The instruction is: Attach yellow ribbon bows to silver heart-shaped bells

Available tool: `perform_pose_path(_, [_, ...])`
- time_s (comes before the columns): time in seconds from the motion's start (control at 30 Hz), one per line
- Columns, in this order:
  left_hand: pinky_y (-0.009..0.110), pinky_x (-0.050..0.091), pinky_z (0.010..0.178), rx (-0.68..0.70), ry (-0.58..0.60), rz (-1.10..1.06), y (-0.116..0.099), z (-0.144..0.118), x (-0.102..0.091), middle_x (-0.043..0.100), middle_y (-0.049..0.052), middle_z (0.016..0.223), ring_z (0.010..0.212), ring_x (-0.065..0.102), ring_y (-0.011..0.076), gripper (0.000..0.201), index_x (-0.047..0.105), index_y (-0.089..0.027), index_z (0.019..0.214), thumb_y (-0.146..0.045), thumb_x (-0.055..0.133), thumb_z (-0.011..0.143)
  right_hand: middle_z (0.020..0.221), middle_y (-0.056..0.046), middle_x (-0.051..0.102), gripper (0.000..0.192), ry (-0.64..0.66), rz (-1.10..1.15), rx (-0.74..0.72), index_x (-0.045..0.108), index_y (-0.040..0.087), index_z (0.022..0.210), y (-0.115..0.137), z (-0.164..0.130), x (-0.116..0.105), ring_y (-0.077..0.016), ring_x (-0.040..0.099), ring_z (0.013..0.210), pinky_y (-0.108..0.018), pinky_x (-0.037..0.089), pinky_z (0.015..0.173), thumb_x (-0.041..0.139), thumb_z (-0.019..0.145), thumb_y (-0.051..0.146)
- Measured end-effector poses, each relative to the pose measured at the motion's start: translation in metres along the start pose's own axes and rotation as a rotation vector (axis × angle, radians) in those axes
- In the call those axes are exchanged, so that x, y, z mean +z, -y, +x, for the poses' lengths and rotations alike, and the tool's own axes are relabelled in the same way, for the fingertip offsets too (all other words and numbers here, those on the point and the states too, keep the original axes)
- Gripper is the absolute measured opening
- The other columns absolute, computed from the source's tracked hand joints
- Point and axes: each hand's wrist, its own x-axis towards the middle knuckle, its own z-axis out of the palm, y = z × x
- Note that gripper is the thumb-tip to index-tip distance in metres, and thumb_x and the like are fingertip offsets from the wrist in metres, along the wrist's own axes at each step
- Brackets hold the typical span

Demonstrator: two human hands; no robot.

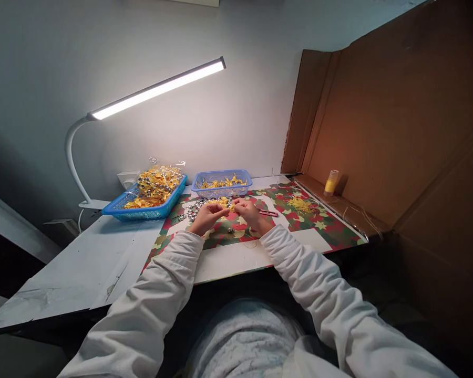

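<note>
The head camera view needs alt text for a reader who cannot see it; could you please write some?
Two hands, left hand and right hand, pinch a small yellow piece over a patterned mat on a white desk. Behind sit two blue baskets of yellow pieces, under a lit desk lamp; cardboard stands right.

free: near white mat edge [236, 260] | blocked: blue baskets [145, 202] behind, cardboard wall [378, 131] right

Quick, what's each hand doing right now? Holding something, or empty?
Left hand: fingers curled, pinching the small yellow piece held between both hands.
Right hand: fingers curled, pinching the same yellow piece from the other side.
</note>
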Motion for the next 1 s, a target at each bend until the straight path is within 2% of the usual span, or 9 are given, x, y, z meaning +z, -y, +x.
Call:
perform_pose_path(0.27, [0.026, 0.038, 0.053, -0.008, 0.000, -0.006, 0.0031, 0.0003, 0.0000, 0.061, 0.001, 0.057, 0.054, 0.050, 0.0122, 0.041, 0.061, -0.017, 0.057, -0.054, 0.079, 0.058, 0.076, -0.002, 0.051, 0.022, -0.001, -0.001, -0.021, 0.038, 0.019, 0.047, 0.0014, -0.0009, 0.0012, -0.0129, 0.045, 0.070, -0.025, 0.038, 0.060, 0.048, 0.065, 0.029])
perform_pose_path(0.7, [0.025, 0.036, 0.052, 0.028, 0.005, -0.004, 0.0043, 0.0006, 0.0007, 0.057, 0.000, 0.056, 0.053, 0.047, 0.0107, 0.047, 0.060, -0.016, 0.058, -0.059, 0.078, 0.057, 0.075, -0.003, 0.050, 0.025, -0.009, -0.026, -0.039, 0.033, 0.020, 0.046, -0.0012, 0.0001, 0.0015, -0.0137, 0.046, 0.073, -0.026, 0.038, 0.063, 0.048, 0.064, 0.030])
perform_pose_path(1.0, [0.022, 0.035, 0.050, 0.023, -0.018, -0.022, 0.0001, -0.0009, 0.0015, 0.057, -0.001, 0.054, 0.052, 0.045, 0.0085, 0.050, 0.061, -0.014, 0.057, -0.060, 0.080, 0.052, 0.076, -0.003, 0.050, 0.024, -0.032, -0.005, -0.056, 0.038, 0.020, 0.046, -0.0039, 0.0008, 0.0030, -0.0143, 0.046, 0.072, -0.026, 0.036, 0.060, 0.048, 0.063, 0.034])
